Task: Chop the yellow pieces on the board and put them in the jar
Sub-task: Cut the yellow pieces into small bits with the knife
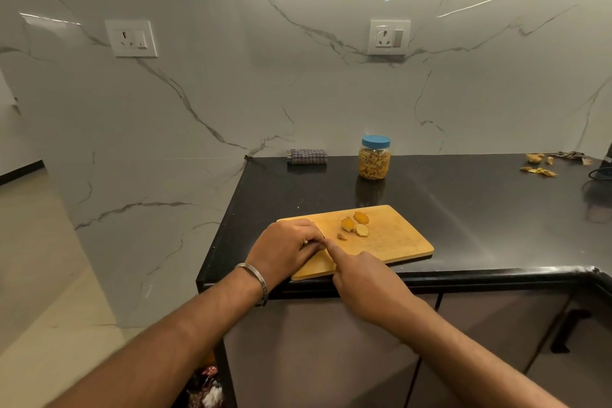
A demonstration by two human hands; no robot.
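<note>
Yellow pieces (pixel 355 224): three or four chunks clustered near the far middle of the board (pixel 397 238), one small scrap just beside them toward me. None look chopped fine yet, so I judge cutting has barely started.

Board sits at the table's (pixel 463 209) near edge, close to its left corner, angled, near-left corner slightly overhanging. Handy reach, but a hard push could tip it.

Left hand (pixel 284 247) is curled down on the board's left end, fingers closed over something small; a glint shows at the fingertips, could be a knife or a piece, I can't tell. Right hand (pixel 361 278) points its index finger into the left hand's fingertips, touching there, other fingers folded. Looks like I'm adjusting grip or picking something free, not cutting.

Jar (pixel 374 158) stands near the table's back edge, well apart from the board, blue lid on, already mostly full. Lid must come off before transfer.

Folded cloth (pixel 307 156) left of the jar; peel scraps (pixel 539 166) toward the back right.
</note>
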